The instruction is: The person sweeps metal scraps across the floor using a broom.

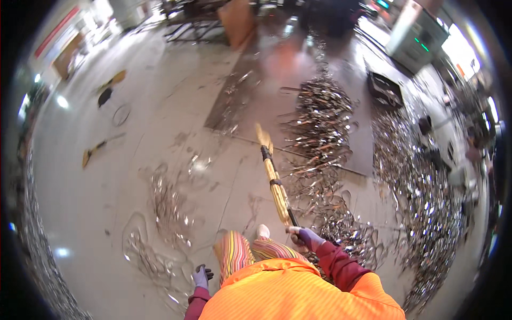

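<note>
Floor stock as I log it from the head view, left to right:

- Far left: a yellow-headed tool point(88, 154) lying flat on the grey concrete floor point(80, 213), and a thin wire ring point(121, 114) beyond it
- Left of centre: loose tangles of shiny metal strip point(168, 205) spread thin over the floor
- Left hand point(201, 277): gloved in purple, hanging low beside the striped trouser leg point(233, 256), fingers curled; I see nothing in it
- Centre: broom point(276, 192), yellow bound shaft running up and away from me, bristle tip on the floor near a dark metal sheet point(234, 98)
- Right hand point(303, 237): purple glove, closed round the broom's dark lower handle
- Right of centre: dense heap of metal scrap point(322, 114), just beside the broom
- Far right: larger glittering scrap bank point(426, 202)
</note>
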`<state>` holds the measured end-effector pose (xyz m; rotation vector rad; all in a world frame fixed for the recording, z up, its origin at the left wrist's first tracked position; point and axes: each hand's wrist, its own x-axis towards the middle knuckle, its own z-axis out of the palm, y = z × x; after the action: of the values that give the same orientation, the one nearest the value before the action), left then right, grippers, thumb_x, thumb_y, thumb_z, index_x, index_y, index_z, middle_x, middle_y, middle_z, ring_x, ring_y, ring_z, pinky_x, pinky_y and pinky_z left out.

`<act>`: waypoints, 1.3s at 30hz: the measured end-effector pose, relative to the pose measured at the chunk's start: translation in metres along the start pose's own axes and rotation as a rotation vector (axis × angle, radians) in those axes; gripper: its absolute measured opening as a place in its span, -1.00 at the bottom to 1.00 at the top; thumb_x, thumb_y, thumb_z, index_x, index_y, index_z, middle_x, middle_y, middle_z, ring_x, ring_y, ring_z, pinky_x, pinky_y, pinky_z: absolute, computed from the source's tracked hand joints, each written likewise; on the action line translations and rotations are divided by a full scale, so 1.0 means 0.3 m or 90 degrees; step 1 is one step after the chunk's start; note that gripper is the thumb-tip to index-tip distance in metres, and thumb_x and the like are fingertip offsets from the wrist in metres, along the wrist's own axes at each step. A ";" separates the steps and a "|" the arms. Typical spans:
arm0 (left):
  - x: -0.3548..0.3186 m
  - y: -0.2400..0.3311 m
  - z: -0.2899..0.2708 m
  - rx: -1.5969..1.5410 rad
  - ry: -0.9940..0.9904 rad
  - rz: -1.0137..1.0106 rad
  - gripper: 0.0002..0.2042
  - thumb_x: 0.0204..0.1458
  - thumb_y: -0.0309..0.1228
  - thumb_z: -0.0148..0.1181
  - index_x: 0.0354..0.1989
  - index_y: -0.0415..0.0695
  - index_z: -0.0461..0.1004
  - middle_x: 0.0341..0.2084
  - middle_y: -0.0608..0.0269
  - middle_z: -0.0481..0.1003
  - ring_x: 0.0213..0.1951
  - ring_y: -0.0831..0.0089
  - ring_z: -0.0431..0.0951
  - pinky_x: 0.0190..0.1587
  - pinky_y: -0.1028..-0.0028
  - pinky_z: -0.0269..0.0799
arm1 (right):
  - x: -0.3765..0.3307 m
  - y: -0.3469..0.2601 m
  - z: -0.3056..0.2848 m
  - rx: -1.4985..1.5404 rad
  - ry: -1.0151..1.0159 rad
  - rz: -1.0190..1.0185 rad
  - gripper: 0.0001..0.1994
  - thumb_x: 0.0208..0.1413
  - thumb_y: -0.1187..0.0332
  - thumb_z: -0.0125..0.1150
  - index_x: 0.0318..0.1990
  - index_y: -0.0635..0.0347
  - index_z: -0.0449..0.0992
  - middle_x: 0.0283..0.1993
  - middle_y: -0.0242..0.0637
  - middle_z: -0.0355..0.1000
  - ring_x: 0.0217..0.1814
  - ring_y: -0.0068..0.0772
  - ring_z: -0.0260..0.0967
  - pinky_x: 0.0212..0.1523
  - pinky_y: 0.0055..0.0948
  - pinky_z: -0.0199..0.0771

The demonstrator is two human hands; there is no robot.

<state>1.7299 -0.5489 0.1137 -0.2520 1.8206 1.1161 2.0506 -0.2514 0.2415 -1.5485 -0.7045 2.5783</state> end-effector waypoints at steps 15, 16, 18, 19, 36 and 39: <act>0.552 1.044 0.748 0.343 -0.151 -0.034 -0.77 -0.17 -0.37 -0.13 -0.30 -0.16 0.23 -0.67 0.04 0.33 -0.75 0.26 0.36 -0.76 0.42 0.29 | 0.433 -1.046 -0.330 0.612 -0.186 -0.222 -0.86 -0.10 0.32 -0.02 -0.44 0.19 0.28 -0.78 -0.56 0.17 -0.88 -0.76 0.01 -0.92 -0.82 0.01; 0.578 1.140 0.832 0.367 -0.136 -0.016 -0.76 -0.17 -0.37 -0.12 -0.29 -0.16 0.22 -0.67 0.04 0.33 -0.75 0.28 0.36 -0.76 0.43 0.29 | 0.510 -1.179 -0.381 0.637 -0.210 -0.247 -0.86 -0.11 0.32 -0.01 -0.46 0.18 0.28 -0.79 -0.56 0.16 -0.87 -0.75 0.03 -0.93 -0.79 0.01; 0.582 1.320 0.986 0.404 -0.157 0.061 -0.74 -0.12 -0.34 -0.17 -0.26 -0.19 0.20 -0.64 0.05 0.34 -0.74 0.34 0.36 -0.75 0.47 0.29 | 0.670 -1.366 -0.507 0.707 -0.102 -0.363 -0.88 -0.12 0.36 -0.04 -0.41 0.19 0.29 -0.77 -0.55 0.13 -0.86 -0.71 -0.01 -0.87 -0.72 0.01; 0.594 1.399 1.060 0.433 -0.162 0.062 -0.74 -0.11 -0.33 -0.18 -0.25 -0.20 0.20 -0.64 0.06 0.34 -0.74 0.34 0.36 -0.74 0.47 0.30 | 0.777 -1.429 -0.609 0.862 -0.162 -0.433 -0.88 -0.12 0.42 -0.09 -0.37 0.20 0.29 -0.74 -0.53 0.11 -0.82 -0.71 -0.01 -0.83 -0.75 0.04; 0.778 1.792 1.826 0.604 -0.382 0.042 -0.75 -0.07 -0.32 -0.18 -0.25 -0.17 0.24 -0.60 0.09 0.36 -0.72 0.36 0.38 -0.69 0.49 0.32 | 0.153 -0.845 -0.467 1.394 0.169 -0.574 -0.85 -0.30 0.60 -0.07 -0.46 0.28 0.21 -0.63 -0.47 0.13 -0.70 -0.71 0.06 -0.71 -0.77 0.14; 0.750 1.807 1.891 0.570 -0.388 0.047 -0.76 -0.08 -0.36 -0.18 -0.24 -0.19 0.23 -0.62 0.11 0.35 -0.71 0.38 0.37 -0.70 0.51 0.31 | 0.135 -0.638 -0.509 1.418 0.144 -0.563 -0.87 -0.29 0.60 -0.07 -0.48 0.27 0.21 -0.66 -0.48 0.12 -0.72 -0.74 0.04 -0.76 -0.81 0.12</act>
<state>1.6413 0.2603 0.1745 0.6204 1.5847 0.2730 2.1247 -0.0149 0.2259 -0.3323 1.0261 0.9690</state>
